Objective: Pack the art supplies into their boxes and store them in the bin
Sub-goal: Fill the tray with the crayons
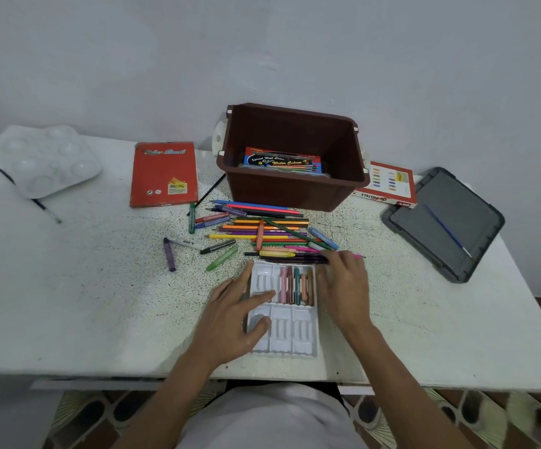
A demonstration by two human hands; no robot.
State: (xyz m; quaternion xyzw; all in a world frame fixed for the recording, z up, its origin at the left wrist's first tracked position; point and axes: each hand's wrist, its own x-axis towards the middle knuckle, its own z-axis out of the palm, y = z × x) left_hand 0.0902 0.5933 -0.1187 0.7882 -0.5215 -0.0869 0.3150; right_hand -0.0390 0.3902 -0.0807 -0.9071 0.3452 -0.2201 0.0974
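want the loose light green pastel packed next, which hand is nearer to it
Left. The left hand rests on the white pastel tray, close beside the light green pastel; the right hand is across the tray, at the coloured pencils.

Left hand (240, 306) covers the left column of the pastel tray (301, 333) — contents there unseen. Right hand (343, 283): its fingertips hide any contact with the pink pencil (359, 255); grip not determinable. The front wall of the bin (295, 192) conceals the lower part of the watercolour box (282, 161). Oil pastel box (389, 186) sits partly behind the bin. Both forearms are cut off by the bottom edge.
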